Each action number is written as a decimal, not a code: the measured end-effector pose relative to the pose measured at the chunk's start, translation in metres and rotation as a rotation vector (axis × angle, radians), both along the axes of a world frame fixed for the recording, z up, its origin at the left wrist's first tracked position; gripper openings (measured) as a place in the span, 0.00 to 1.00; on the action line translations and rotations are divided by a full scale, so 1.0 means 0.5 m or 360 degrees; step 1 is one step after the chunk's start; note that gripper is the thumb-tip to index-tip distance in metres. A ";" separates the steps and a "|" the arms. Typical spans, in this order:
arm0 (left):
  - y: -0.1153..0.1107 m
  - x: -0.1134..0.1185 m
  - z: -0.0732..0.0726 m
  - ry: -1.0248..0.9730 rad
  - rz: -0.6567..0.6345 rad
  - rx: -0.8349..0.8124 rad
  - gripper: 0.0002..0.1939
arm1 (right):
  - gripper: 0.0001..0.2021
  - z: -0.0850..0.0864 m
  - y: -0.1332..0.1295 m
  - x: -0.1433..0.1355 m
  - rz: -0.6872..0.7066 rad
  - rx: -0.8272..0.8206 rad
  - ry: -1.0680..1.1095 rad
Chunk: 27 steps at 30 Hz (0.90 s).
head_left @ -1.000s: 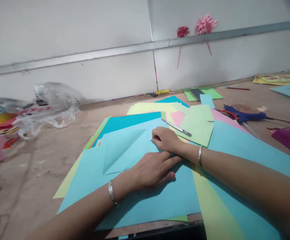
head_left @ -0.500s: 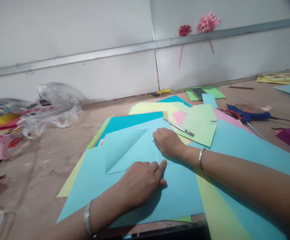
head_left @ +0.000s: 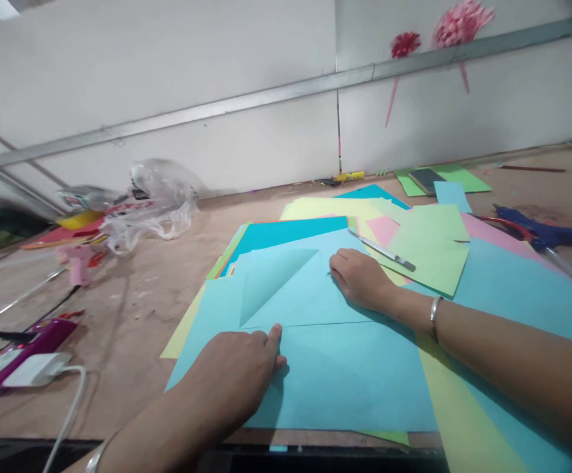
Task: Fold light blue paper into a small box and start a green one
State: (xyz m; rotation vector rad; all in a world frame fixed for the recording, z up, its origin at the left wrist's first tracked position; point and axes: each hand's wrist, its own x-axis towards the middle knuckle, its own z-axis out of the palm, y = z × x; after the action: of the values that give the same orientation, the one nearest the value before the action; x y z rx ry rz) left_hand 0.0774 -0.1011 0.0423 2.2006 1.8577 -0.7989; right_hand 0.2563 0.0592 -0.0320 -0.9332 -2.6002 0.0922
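A folded light blue sheet of paper (head_left: 306, 299) lies on a larger light blue sheet (head_left: 345, 381). A triangular crease or raised flap runs across its left part. My left hand (head_left: 241, 364) rests at the folded sheet's near edge, index finger stretched out onto that edge and thumb apart. It grips nothing. On the right part of the folded sheet, my right hand (head_left: 359, 279) is closed, fingers curled and pressed down at the paper. Its fingertips are partly hidden. Just beyond that hand, a craft knife (head_left: 382, 249) lies across pale green paper (head_left: 431, 263).
Coloured sheets spread beneath and to the right. At left are a plastic bag (head_left: 155, 210), a pink glue gun (head_left: 79, 263) and a purple power strip (head_left: 52, 338) with a white charger (head_left: 37, 369). A blue glue gun (head_left: 547, 230) lies at right. A wall (head_left: 217, 151) stands behind.
My left hand has slid left along the folded sheet's near edge. My right hand has stayed on the paper. The view has turned left, bringing the power strip and charger into fuller view.
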 end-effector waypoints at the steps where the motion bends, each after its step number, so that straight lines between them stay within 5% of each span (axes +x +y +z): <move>1: 0.003 -0.006 0.008 -0.0021 0.0025 -0.0011 0.20 | 0.07 -0.001 0.001 0.000 0.0003 -0.0008 0.0015; 6: 0.054 -0.038 0.039 -0.0205 0.0128 0.0277 0.21 | 0.07 -0.008 0.004 -0.002 0.0004 -0.0058 0.0137; 10: 0.113 -0.039 0.015 -0.0710 0.0207 0.0759 0.22 | 0.07 0.006 0.011 0.004 -0.0017 -0.0058 0.0310; 13: 0.140 -0.030 -0.010 -0.1347 0.0384 0.0780 0.26 | 0.08 0.030 0.013 0.015 0.0037 -0.0003 0.0563; 20: 0.134 -0.023 -0.019 -0.2621 0.1054 -0.0176 0.35 | 0.09 0.067 0.006 0.034 0.0245 0.0323 0.1155; 23: 0.118 -0.018 -0.016 -0.2849 0.1148 -0.0526 0.35 | 0.09 0.077 -0.002 0.034 0.0251 0.0427 0.1149; 27: 0.096 -0.005 -0.017 -0.2923 0.1128 -0.0637 0.26 | 0.08 0.091 -0.022 0.027 0.0309 0.0589 0.1157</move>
State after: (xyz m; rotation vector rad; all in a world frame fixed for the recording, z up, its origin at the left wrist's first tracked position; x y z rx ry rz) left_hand 0.0746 -0.0533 0.0339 0.8885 0.9881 0.7550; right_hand 0.2700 0.0484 0.0134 -0.4032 -1.9254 -0.0033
